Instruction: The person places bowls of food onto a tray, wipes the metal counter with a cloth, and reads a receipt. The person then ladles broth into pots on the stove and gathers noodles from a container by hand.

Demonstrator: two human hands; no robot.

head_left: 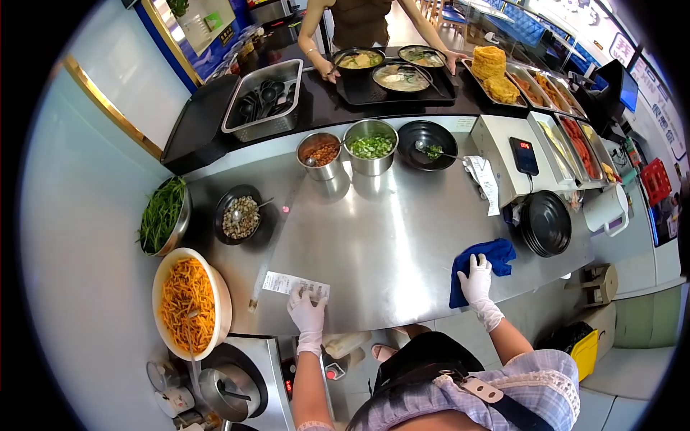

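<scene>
My left hand [307,314], in a white glove, has its curled fingertips on a printed paper receipt [280,282] near the counter's front edge. My right hand [476,281], also gloved, presses a bunched blue cloth [460,293] onto the steel counter [359,258]. To the right of the cloth is a stack of black plates [546,224]. Another receipt [484,183] hangs over the edge of a white box at the back right. Left of my left hand stands a white bowl [221,316] of orange shreds with a utensil in it.
Steel pots [330,172] with toppings and a black bowl [410,154] line the counter's back. Greens [162,215] sit at far left. Across the ledge, another person's hands [329,70] hold a black tray [352,95] with several bowls. A pot [228,391] stands at lower left.
</scene>
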